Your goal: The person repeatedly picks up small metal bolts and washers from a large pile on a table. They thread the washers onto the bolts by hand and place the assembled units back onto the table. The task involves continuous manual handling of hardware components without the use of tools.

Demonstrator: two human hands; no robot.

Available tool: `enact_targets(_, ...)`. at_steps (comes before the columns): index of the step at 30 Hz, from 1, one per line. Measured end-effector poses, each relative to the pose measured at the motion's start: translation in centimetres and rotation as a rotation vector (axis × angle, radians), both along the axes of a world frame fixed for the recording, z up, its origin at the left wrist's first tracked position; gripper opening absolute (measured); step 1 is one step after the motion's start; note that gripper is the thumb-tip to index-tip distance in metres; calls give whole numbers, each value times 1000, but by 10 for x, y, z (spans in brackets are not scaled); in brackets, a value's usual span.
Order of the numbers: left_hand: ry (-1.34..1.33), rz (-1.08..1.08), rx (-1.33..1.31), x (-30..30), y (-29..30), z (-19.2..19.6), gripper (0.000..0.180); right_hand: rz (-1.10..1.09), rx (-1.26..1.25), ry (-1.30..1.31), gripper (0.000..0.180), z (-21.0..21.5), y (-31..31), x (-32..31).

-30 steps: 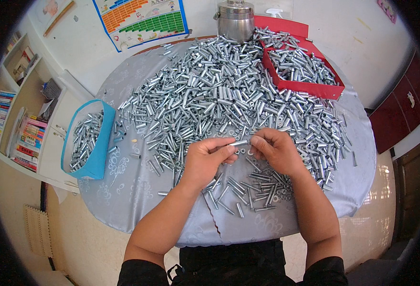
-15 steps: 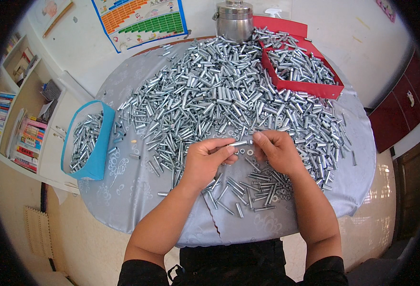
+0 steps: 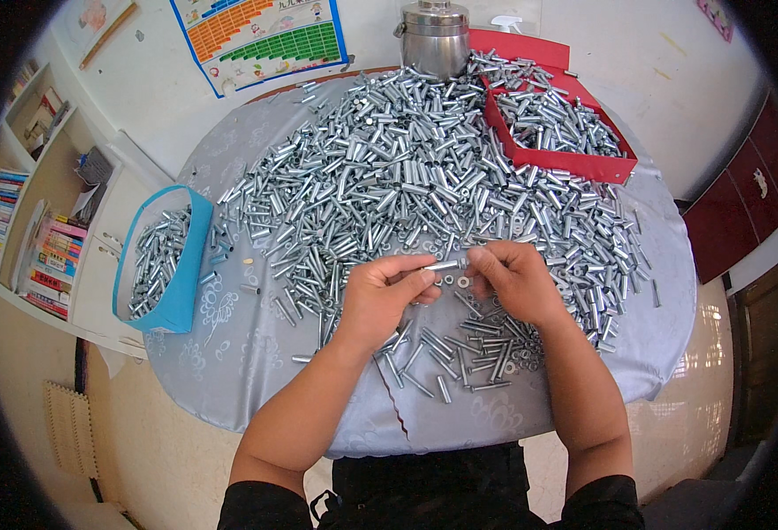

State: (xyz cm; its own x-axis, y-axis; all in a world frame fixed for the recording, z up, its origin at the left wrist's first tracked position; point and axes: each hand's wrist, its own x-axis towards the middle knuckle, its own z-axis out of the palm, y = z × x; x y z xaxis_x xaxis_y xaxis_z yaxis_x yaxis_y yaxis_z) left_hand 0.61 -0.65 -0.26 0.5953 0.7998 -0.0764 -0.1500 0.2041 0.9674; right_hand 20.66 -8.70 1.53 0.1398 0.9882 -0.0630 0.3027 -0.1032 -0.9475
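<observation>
Near the middle of the table, my left hand (image 3: 384, 291) is closed, pinching a shiny silver expansion bolt (image 3: 445, 265) between thumb and fingertips. The bolt lies nearly level and points to the right. At its other end, the thumb and fingers of my right hand (image 3: 511, 276) are closed around the tip; they hide any small nut or washer there. Beneath and between my hands lie loose washers (image 3: 464, 283). Several long thin bolts (image 3: 461, 360) are scattered on the cloth close to my wrists.
A large heap of metal sleeves and bolts (image 3: 380, 159) spreads beyond my hands. A blue bin (image 3: 196, 265) with similar parts stands left, and a filled red box (image 3: 574, 165) back right. Behind the heap is a steel canister (image 3: 435, 44). A grey patterned cloth (image 3: 221, 380) covers the round table.
Hardly anything differs: both hands keep the same place and grip on the bolt, with only a slight shift of the right fingers.
</observation>
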Motion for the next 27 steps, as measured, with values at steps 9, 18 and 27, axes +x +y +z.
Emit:
enact_targets(9,-20,7,-1,-1,2,-3,22,-29,85,154,13,-5,2,0)
enact_targets(18,-50,-4,-5,-1,-1,2,22,-3,124,297,14,-5,4,-9)
enact_targets(27,-58,-2,-13,-2,0,-1,22,37,134,248,16,-7,3,-9)
